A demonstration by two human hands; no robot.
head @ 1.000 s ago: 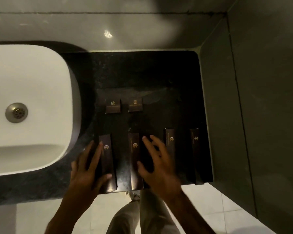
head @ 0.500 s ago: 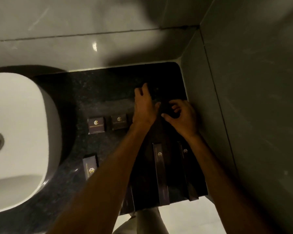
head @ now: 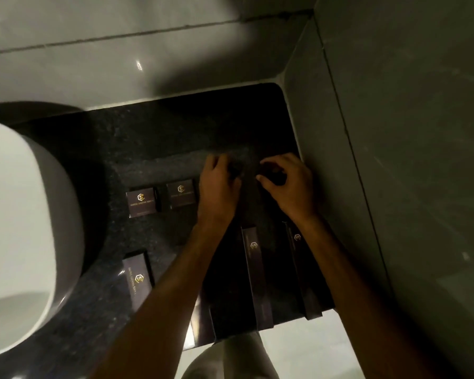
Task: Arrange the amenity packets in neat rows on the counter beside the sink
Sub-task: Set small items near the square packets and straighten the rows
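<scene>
Two small square dark amenity packets (head: 142, 201) (head: 181, 193) with gold logos lie side by side in a back row on the black counter (head: 153, 138). In front lie long dark packets: one on the left (head: 138, 277), one mostly under my left forearm (head: 203, 321), and two on the right (head: 256, 274) (head: 303, 272). My left hand (head: 218, 184) and my right hand (head: 288, 184) are at the back right, just right of the square packets. Their fingers are curled down in deep shadow, and whatever lies under them is hidden.
A white basin (head: 25, 228) stands on the counter at the left. Grey tiled walls close the back (head: 148, 50) and the right side (head: 394, 160). The long packets overhang the counter's front edge, above the pale floor (head: 312, 346) and my trouser leg (head: 230, 362).
Both hands left the long front packets and reached to the back right of the counter. Since half a second ago the fingers of both have curled in more. My view shifted right.
</scene>
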